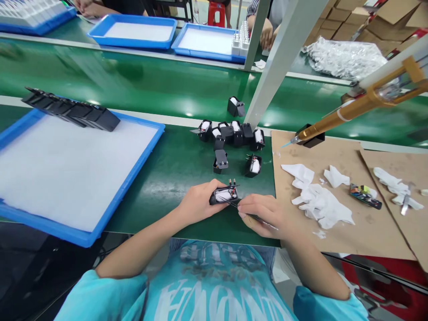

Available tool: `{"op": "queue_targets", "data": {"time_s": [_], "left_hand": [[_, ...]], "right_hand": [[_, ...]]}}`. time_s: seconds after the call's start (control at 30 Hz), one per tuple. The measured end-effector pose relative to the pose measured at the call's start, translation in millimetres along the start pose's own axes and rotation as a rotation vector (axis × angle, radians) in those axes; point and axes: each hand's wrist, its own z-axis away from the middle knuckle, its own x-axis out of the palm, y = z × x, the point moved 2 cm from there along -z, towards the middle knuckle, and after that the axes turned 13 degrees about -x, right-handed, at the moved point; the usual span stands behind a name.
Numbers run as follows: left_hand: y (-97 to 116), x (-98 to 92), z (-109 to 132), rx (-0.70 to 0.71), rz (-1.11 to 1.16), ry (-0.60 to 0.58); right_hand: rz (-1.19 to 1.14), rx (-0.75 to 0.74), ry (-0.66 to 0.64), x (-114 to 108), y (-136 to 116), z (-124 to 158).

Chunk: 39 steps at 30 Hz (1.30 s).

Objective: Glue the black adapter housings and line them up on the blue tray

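Note:
My left hand (198, 203) is closed around a small black plastic part with a white core (224, 195), held just above the green bench near its front edge. My right hand (264, 215) pinches a thin metal tool, maybe tweezers (249, 215), whose tip touches the part. A cluster of several similar black parts (234, 133) lies on the bench beyond my hands, with two more (254, 166) standing closer.
A blue tray with a white pad (140, 147) sits at left, a row of black parts (72, 109) on its far edge. Brown cardboard (368, 227) at right carries crumpled white wipes (317, 198). A gold dispenser nozzle (337, 117) hangs over it. Another person's hands work across the conveyor.

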Motion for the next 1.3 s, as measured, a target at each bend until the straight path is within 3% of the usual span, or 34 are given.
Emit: {"op": "queue_targets", "data": {"time_s": [0.2, 0.37, 0.53, 0.63, 0.8, 0.93, 1.0, 1.07, 1.2, 1.3], "left_hand": [[-1, -2.6, -1, -0.011, 0.019, -0.028], [0, -15.9, -4, -0.045, -0.024, -0.062], [-4, -31.2, -8, -0.111, 0.018, -0.167], [-4, -30.7, -11, -0.097, 0.133, -0.195], [0, -11.9, -17, 0.003, 0.352, -0.181], [-3, -4.0, -18, 0.096, 0.2, 0.033], [-2, -5.6, -16, 0.162, 0.034, 0.109], [1, -9.4, -11, 0.221, -0.124, 0.118], [8, -16.7, -1, 0.286, -0.251, 0.079], [10, -17.7, 3, 0.318, -0.227, 0.1]], "right_hand": [[-0.035, 0.009, -0.057, -3, 0, -3], [-0.03, 0.197, 0.208, -24, 9, 11], [0.262, 0.196, 0.198, -36, 15, 16], [0.429, 0.215, 0.076, -33, 16, 12], [0.699, 0.33, -0.288, -14, 23, 11], [0.754, 0.506, -0.491, -1, 29, 14], [0.747, 0.547, -0.522, 2, 30, 14], [0.736, 0.542, -0.457, 2, 29, 13], [0.609, 0.498, -0.179, -7, 25, 0], [0.522, 0.482, -0.136, -16, 30, -31]]}}
